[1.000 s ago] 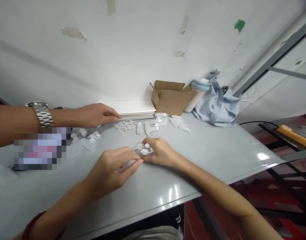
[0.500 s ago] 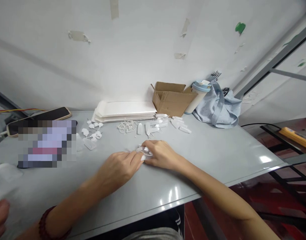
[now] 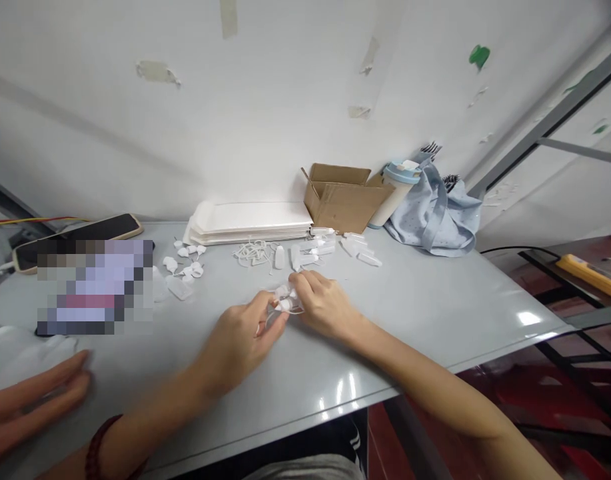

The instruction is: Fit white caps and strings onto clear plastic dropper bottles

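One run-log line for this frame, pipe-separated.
left hand: at small white plastic parts | right hand: at same parts | behind: open brown cardboard box, flat white stack | lower left: another person's hand

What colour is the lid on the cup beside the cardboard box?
The lid is light blue; it shows best in the head view.

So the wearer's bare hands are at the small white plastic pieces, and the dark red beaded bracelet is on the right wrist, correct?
Wrong wrist: the head view shows the dark red beaded bracelet on the left one. The left hand and right hand are indeed at the small white plastic pieces.
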{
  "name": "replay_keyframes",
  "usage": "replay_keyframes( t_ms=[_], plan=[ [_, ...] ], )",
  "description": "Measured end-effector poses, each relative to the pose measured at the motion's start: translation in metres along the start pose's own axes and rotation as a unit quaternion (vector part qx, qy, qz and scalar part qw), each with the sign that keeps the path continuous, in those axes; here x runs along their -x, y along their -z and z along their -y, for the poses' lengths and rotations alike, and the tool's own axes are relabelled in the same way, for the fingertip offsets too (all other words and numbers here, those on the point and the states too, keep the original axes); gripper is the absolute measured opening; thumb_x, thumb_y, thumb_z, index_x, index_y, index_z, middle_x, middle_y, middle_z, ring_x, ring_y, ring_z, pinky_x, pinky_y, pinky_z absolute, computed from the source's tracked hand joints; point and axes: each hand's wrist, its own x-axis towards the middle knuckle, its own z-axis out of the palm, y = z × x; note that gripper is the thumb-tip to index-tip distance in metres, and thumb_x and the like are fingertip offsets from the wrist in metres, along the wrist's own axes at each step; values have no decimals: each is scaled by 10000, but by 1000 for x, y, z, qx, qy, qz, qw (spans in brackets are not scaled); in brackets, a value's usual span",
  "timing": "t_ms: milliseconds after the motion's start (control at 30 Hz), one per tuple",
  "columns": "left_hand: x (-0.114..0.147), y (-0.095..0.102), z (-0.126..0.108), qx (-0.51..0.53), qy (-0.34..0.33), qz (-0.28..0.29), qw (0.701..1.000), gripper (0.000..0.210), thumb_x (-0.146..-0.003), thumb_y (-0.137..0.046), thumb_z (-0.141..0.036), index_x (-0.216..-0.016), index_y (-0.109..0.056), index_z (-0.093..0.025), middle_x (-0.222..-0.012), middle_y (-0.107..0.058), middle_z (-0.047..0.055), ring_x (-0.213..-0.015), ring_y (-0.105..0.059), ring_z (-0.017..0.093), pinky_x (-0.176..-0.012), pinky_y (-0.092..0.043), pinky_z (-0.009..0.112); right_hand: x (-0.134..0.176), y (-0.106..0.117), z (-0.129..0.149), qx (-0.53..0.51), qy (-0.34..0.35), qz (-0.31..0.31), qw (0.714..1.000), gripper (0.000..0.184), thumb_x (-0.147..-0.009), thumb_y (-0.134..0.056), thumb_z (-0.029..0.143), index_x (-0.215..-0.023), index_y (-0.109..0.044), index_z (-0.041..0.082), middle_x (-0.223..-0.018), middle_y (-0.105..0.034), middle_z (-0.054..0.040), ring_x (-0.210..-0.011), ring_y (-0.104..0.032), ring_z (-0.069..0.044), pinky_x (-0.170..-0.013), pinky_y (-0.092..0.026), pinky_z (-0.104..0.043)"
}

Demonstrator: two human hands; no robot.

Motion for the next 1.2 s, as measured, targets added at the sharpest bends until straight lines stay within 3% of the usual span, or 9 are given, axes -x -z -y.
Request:
replay_keyframes(
  t_ms=[167,300,367,533,633,767,900,1000,1200],
  plan=[
    [-3,2,-1,109,125,107,980,413,-867,-409,-516,-612,-482,-200,-519,-284,-65,-459,-269,106,-455,-241,238,0,1,2,5,15,4,1000,89,-896,-430,130,-947,-501,144,-822,-593,-102,-730,-504,-199,-498,-292,-268],
    [-2,2,-4,42,50,9,998,249,-762,-574,-436,-703,-519,-201,-526,-325,-79,-494,-310,102,-509,-274,232,0,0,2,13,21,-5,1000,74,-889,-453,129,-942,-504,138,-818,-593,-101,-728,-506,-197,-491,-280,-269],
    [-3,2,-5,78,67,30,994,267,-755,-575,-430,-655,-479,-202,-519,-318,-79,-487,-297,94,-494,-260,226,0,0,2,21,31,-21,999,68,-892,-459,133,-942,-506,132,-803,-589,-92,-715,-508,-192,-486,-269,-270],
    [-10,8,-6,317,283,132,896,341,-806,-489,-458,-594,-435,-197,-473,-202,-109,-402,-112,54,-416,-105,226,-1,1,-2,51,30,-44,997,122,-907,-418,114,-981,-513,129,-806,-599,-92,-743,-520,-195,-492,-284,-274],
    [-13,13,-4,387,310,140,857,342,-822,-478,-426,-576,-413,-197,-453,-177,-121,-379,-70,42,-414,-100,236,-3,3,-6,61,11,-30,998,150,-882,-422,82,-981,-521,135,-857,-619,-107,-772,-527,-199,-505,-298,-275],
    [-10,8,-3,332,277,100,896,364,-807,-502,-490,-612,-471,-184,-470,-184,-117,-404,-96,48,-424,-99,233,-4,4,-4,40,-18,13,999,163,-825,-465,78,-962,-531,135,-865,-614,-116,-782,-519,-213,-492,-275,-278],
    [-7,-1,-2,182,130,39,974,392,-751,-571,-500,-567,-424,-186,-524,-263,-78,-489,-230,75,-465,-194,226,-5,5,6,16,-33,66,997,146,-822,-478,110,-954,-533,136,-879,-604,-118,-792,-510,-218,-495,-284,-270],
    [-7,-3,-2,129,79,27,988,415,-730,-593,-475,-525,-374,-187,-521,-286,-68,-512,-258,81,-487,-217,227,-5,8,11,12,-26,100,995,171,-825,-476,113,-987,-531,125,-923,-601,-128,-800,-513,-221,-496,-301,-269],
    [-12,5,-4,362,311,145,867,389,-810,-474,-440,-525,-443,-178,-448,-190,-106,-373,-102,37,-407,-113,219,-6,11,3,49,-52,101,992,207,-872,-396,73,-1023,-533,107,-941,-609,-141,-816,-541,-222,-503,-320,-275]
  ],
)
